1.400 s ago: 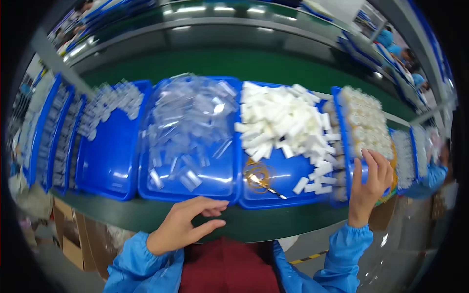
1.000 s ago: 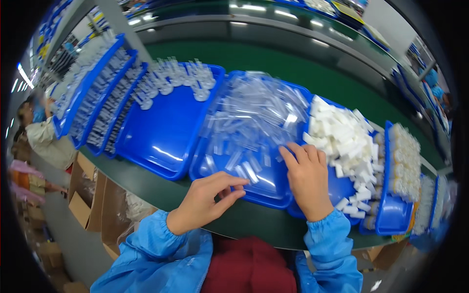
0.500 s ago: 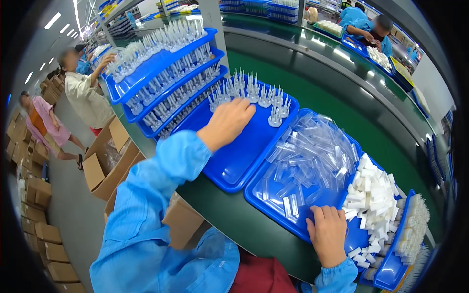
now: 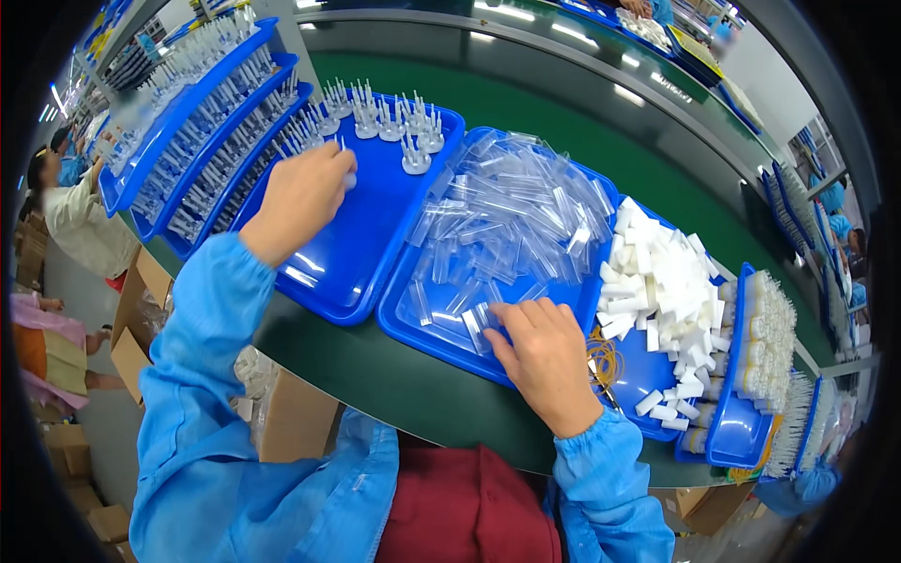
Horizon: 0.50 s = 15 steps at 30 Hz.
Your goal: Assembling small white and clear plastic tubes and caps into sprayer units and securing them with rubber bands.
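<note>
nearest us, our blue sleeves come up on either side of a dark red garment and cross the green bench edge. our right hand has moved in from the near corner of the tube tray in the last half second, and its fingertips are now among the short clear tubes. it lies palm down, turned leftward, thumb and forefinger a little apart and the other fingers bent; we cannot tell whether they pinch a tube.

just to its right, the white blocks lie heaped beside a coil of yellow-brown cord.

further out, our left hand hangs over the left tray, back of the hand up, arm stretched forward. its fingers are drawn together on a clear pronged piece, mostly hidden; half a second ago we could make out none at the fingertips. we take this to mean that one piece is in our grasp while the tubes are within reach of the other hand.

beyond it, more pronged pieces stand upright at the tray's far end, with loaded stacked trays to the left and a green belt behind.
</note>
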### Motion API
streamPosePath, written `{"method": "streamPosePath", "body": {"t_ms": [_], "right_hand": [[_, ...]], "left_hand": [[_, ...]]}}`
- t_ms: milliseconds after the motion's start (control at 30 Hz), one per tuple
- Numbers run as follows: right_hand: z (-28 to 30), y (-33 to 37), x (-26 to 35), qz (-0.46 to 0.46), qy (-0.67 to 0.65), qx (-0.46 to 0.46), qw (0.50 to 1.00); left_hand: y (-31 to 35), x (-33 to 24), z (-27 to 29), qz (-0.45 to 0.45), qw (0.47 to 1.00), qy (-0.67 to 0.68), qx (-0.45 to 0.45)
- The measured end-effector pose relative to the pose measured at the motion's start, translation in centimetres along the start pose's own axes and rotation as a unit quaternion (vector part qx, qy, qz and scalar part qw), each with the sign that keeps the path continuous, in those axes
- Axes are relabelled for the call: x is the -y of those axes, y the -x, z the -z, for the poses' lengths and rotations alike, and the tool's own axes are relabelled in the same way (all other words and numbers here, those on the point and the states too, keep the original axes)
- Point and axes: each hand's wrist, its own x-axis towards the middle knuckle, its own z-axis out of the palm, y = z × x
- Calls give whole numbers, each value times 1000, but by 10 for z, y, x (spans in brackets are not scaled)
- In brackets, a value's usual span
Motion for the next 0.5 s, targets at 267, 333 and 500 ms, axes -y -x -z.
{"method": "streamPosePath", "body": {"t_ms": [267, 333, 500], "right_hand": [[-10, 9, -9, 22, 76, -36, 996], [13, 17, -3, 5, 52, -22, 998], [98, 94, -47, -169, 132, -114, 970]], "left_hand": [[31, -20, -11, 20, 987, 145, -73], [48, -21, -10, 82, 974, 200, -64], [54, -58, 15, 62, 952, 270, -134]]}}
